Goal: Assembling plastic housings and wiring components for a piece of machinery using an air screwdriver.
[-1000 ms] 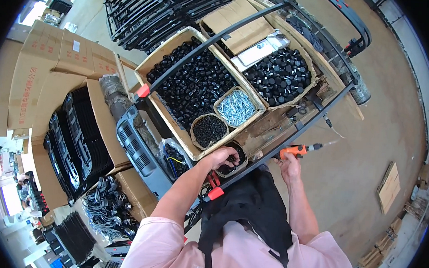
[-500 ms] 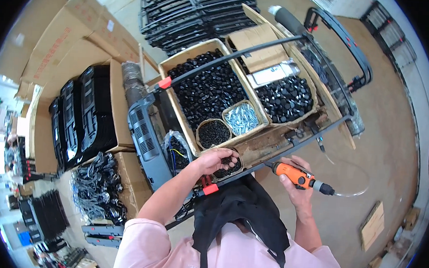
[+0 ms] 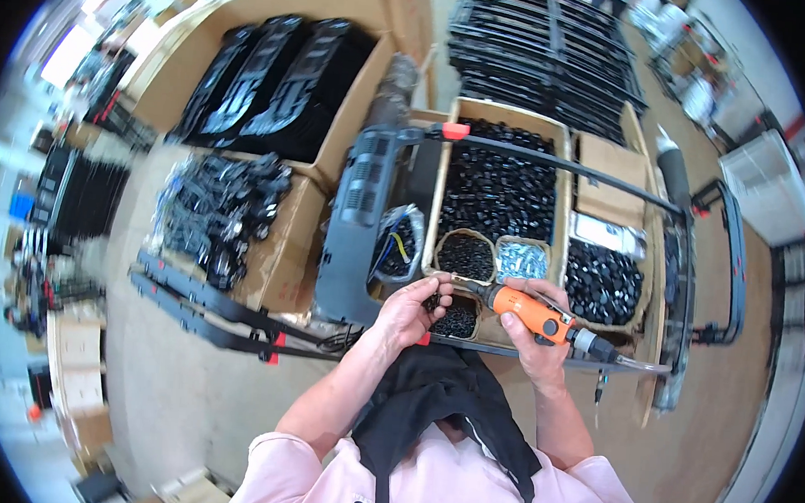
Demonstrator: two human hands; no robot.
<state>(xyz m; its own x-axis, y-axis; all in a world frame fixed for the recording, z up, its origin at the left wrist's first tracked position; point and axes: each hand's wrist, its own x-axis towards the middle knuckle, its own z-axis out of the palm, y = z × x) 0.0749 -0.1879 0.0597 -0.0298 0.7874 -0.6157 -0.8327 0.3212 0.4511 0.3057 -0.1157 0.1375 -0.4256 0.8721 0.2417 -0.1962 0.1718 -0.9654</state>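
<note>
Right hand (image 3: 534,338) wrapped around orange power screwdriver (image 3: 532,313), tool lying crosswise, tip pointing toward left hand (image 3: 410,309). Left hand fingers pinched at the tool tip; what they pinch is too small to tell. Both hands sit over a small round tub of black parts (image 3: 458,319), near edge of the work area.

Just beyond the hands: round tub of black pieces (image 3: 465,253) beside small box of pale blue-silver screws (image 3: 521,257). Behind those, long cardboard box of black parts (image 3: 501,179); to its right, another carton of black parts (image 3: 603,280). Clear bag of wires (image 3: 398,244) left of the tubs.

Black bar with orange clamps (image 3: 555,161) crosses above the boxes. Bare floor (image 3: 182,386) lower left.
</note>
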